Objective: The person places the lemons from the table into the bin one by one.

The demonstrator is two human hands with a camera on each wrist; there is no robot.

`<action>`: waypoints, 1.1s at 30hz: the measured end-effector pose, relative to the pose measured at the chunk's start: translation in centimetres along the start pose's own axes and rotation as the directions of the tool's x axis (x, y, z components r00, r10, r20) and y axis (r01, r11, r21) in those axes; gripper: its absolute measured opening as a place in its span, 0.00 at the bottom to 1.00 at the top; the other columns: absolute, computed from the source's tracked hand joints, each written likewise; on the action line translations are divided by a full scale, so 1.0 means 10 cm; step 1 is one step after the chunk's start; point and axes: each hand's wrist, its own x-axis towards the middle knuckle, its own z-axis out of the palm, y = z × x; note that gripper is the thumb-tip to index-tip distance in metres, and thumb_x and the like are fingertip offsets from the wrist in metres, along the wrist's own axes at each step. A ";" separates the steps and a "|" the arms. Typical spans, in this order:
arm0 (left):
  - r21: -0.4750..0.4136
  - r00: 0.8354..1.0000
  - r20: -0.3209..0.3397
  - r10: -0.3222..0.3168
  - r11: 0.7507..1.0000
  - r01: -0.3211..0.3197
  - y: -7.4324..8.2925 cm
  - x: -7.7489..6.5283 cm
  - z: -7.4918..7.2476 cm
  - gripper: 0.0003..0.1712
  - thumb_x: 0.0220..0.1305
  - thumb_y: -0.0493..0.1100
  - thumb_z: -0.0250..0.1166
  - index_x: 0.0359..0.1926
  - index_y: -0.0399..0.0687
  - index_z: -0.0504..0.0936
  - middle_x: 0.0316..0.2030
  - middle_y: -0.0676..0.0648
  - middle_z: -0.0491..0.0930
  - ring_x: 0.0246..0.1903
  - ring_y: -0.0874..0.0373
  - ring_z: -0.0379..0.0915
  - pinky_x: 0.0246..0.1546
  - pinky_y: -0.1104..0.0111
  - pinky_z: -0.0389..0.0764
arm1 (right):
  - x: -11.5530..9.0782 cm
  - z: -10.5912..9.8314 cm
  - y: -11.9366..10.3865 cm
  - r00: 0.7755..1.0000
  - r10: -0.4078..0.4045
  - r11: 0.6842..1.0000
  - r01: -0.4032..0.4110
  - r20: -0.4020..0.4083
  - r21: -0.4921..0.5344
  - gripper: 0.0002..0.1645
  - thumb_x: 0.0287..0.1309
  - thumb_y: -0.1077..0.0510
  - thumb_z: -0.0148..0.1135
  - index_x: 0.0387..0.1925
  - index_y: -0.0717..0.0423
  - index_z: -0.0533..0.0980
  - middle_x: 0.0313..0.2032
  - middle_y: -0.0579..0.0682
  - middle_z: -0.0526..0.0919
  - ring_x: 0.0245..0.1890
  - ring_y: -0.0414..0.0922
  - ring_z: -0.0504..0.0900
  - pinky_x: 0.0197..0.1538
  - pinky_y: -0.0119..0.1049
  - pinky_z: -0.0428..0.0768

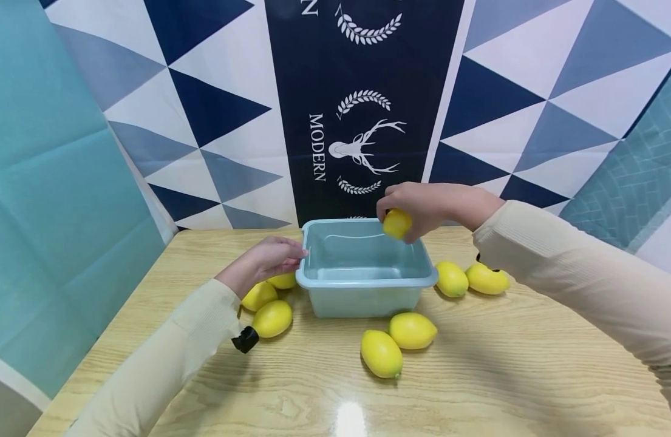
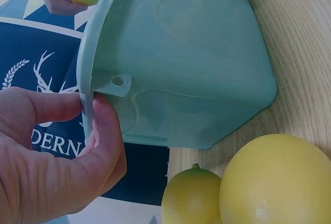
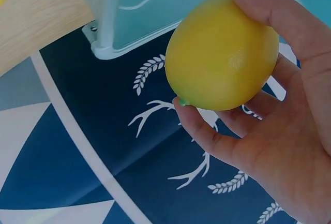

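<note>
A light blue plastic basin (image 1: 368, 300) stands on the wooden table, with no lemon visible inside it. My left hand (image 1: 272, 258) pinches its left rim between thumb and fingers, as the left wrist view shows the rim (image 2: 87, 79) between them. Above the basin's back right corner, my right hand (image 1: 422, 206) holds a lemon (image 3: 222, 53) by thumb and fingertips. The lemon is apart from the basin. Several lemons lie about the basin: some left of it, one lemon (image 1: 272, 318) near my left wrist, and two in front, including a lemon (image 1: 381, 354).
Right of the basin lie two more lemons, one lemon (image 1: 451, 279) beside its wall and another lemon (image 1: 488, 279) under my right sleeve. A patterned cloth (image 1: 368, 73) hangs behind the table (image 1: 466, 388). A teal cloth (image 1: 56, 182) hangs at the left.
</note>
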 end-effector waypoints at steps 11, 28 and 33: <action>-0.017 1.000 0.008 0.006 1.000 -0.005 0.00 0.00 -0.01 0.26 0.69 0.39 0.57 0.65 0.36 0.64 0.52 0.42 0.73 0.38 0.59 0.73 0.64 0.63 0.74 | 0.22 -0.01 -0.07 1.000 0.008 1.000 -0.007 0.023 -0.009 0.26 0.41 0.62 0.75 0.45 0.51 0.77 0.46 0.52 0.77 0.46 0.50 0.73 0.50 0.43 0.81; -0.037 1.000 0.011 -0.004 0.999 0.004 -0.02 0.00 0.00 0.26 0.69 0.39 0.56 0.65 0.36 0.64 0.53 0.42 0.72 0.43 0.57 0.72 0.65 0.63 0.73 | 0.58 0.09 -0.29 0.992 -0.008 1.000 0.009 0.128 -0.008 0.29 0.43 0.61 0.73 0.51 0.50 0.76 0.47 0.53 0.76 0.46 0.50 0.72 0.50 0.40 0.81; -0.044 1.000 0.014 -0.003 0.999 0.004 -0.02 0.01 0.01 0.27 0.69 0.39 0.56 0.65 0.36 0.64 0.55 0.42 0.72 0.43 0.57 0.73 0.66 0.62 0.72 | 0.66 0.13 -0.30 0.989 -0.014 1.000 0.015 0.146 -0.007 0.29 0.43 0.61 0.73 0.51 0.51 0.76 0.47 0.53 0.76 0.46 0.49 0.72 0.51 0.39 0.80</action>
